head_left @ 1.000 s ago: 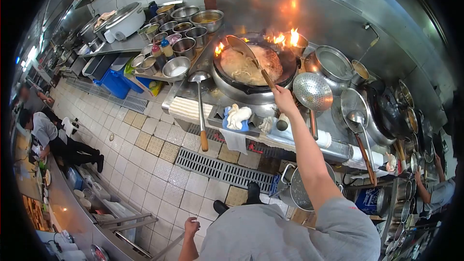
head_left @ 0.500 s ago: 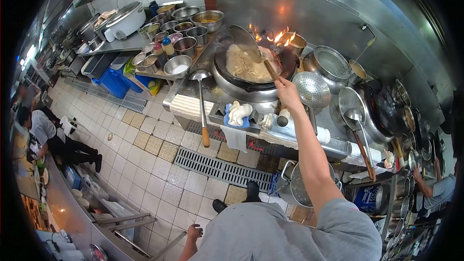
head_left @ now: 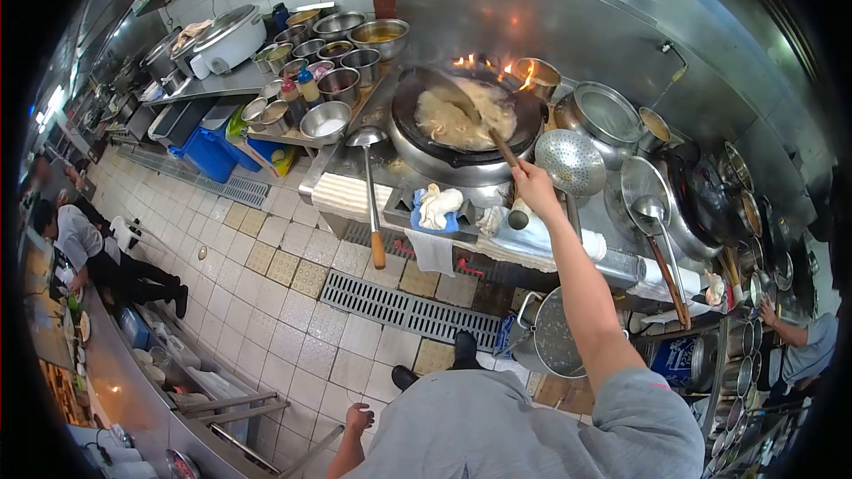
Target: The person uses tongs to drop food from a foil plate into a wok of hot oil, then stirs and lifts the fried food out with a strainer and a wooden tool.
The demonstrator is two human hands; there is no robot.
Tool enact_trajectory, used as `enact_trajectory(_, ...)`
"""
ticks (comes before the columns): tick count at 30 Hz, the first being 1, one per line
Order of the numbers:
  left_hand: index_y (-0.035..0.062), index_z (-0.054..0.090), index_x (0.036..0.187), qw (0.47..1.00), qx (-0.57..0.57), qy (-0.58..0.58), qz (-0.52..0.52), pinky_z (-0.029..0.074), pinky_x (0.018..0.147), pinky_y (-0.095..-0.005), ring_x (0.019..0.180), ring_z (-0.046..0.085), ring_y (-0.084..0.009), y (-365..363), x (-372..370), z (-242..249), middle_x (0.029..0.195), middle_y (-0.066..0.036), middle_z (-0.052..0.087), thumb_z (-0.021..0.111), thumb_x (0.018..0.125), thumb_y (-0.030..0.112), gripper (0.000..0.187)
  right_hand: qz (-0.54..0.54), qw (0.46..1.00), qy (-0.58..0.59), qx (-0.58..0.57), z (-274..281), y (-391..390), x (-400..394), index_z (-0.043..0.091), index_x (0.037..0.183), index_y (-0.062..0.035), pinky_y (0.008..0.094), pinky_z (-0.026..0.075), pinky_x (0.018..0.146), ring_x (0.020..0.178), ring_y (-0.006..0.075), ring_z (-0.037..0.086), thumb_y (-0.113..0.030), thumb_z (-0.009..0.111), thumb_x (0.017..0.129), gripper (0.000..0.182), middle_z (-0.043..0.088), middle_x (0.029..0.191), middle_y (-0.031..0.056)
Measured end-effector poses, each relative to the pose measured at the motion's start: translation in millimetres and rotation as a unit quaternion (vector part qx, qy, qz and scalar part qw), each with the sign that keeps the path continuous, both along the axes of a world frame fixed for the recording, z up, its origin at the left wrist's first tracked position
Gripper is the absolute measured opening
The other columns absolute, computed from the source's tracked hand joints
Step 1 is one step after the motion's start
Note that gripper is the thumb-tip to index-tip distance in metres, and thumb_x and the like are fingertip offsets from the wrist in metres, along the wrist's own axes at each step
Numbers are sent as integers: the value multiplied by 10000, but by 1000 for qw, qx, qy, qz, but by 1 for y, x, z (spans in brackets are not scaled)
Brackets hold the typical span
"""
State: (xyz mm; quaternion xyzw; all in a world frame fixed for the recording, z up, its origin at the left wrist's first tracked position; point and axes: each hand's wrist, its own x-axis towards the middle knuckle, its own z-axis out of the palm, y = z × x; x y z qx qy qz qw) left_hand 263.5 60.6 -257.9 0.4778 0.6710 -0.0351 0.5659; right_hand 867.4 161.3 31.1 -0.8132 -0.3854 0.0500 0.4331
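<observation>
Where it enters wok, ladle bowl indistinct; right hand gripping.

Right arm stretched straight out and forward, bare forearm, grey sleeve at shoulder, right hand fisted tight in a grip; left arm hangs low by the hip, left hand loosely curled, holding nothing
</observation>
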Motion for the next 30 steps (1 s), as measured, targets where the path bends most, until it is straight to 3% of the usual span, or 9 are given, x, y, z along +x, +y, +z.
enact_trajectory(10,19,540,1031,999,23,10,-26,499,465,-319,562,611,-218,1,2,11,701,-117,609,595,688,-64,357,-38,997,-26,-59,-12,13,22,584,1104,-108,450,437,806,953,405,548,-253,473,850,313,598,966,242)
enact_trajectory(16,14,536,1036,993,-18,-58,98,486,448,-311,548,603,-210,-2,-14,-17,712,-117,615,596,700,-56,349,-60,998,-21,-5,20,25,19,591,1074,-74,448,431,817,951,413,550,-254,456,855,314,600,956,247)
enact_trajectory(19,3,533,1035,1000,4,9,2,484,446,-308,545,601,-206,-9,-6,4,696,-112,612,598,700,-55,346,-94,995,-29,30,-2,29,24,598,1047,-67,452,437,793,919,421,560,-249,462,853,298,613,907,238)
enact_trajectory(22,4,539,1039,1000,2,-8,-18,489,451,-311,553,607,-206,-7,-1,10,683,-111,610,601,701,-51,348,-81,957,278,6,24,47,43,596,1031,-21,410,453,751,893,404,578,-250,485,849,313,616,915,232)
enact_trajectory(24,11,546,1044,1000,8,7,-25,490,448,-309,550,608,-203,-4,2,12,677,-112,609,601,700,-53,354,-90,952,293,25,32,45,39,582,1016,34,397,452,755,906,394,578,-261,491,846,353,609,935,246)
enact_trajectory(26,12,547,1044,999,15,14,-34,489,444,-307,543,606,-201,2,10,21,678,-114,609,599,699,-54,355,-86,988,-5,127,7,43,34,581,1015,27,403,455,757,898,398,580,-268,490,845,352,610,913,251)
enact_trajectory(27,13,549,1044,999,17,24,-45,488,439,-306,536,603,-199,1,11,25,679,-116,610,597,698,-54,356,-98,983,-13,154,-34,56,48,589,1000,-14,400,442,807,948,410,559,-268,487,844,315,599,947,254)
enact_trajectory(28,13,549,1044,998,14,27,-50,488,439,-306,536,603,-199,-1,9,26,679,-116,610,597,698,-54,356,-117,989,-19,88,-76,71,66,591,1017,-61,391,482,622,709,362,609,-276,474,859,291,613,829,234)
enact_trajectory(30,14,549,1047,998,29,-1,-62,488,437,-311,532,603,-201,7,8,19,678,-118,610,591,695,-59,362,-62,895,438,61,-19,53,29,581,1030,-84,333,385,382,422,226,495,-290,462,875,284,545,631,134)
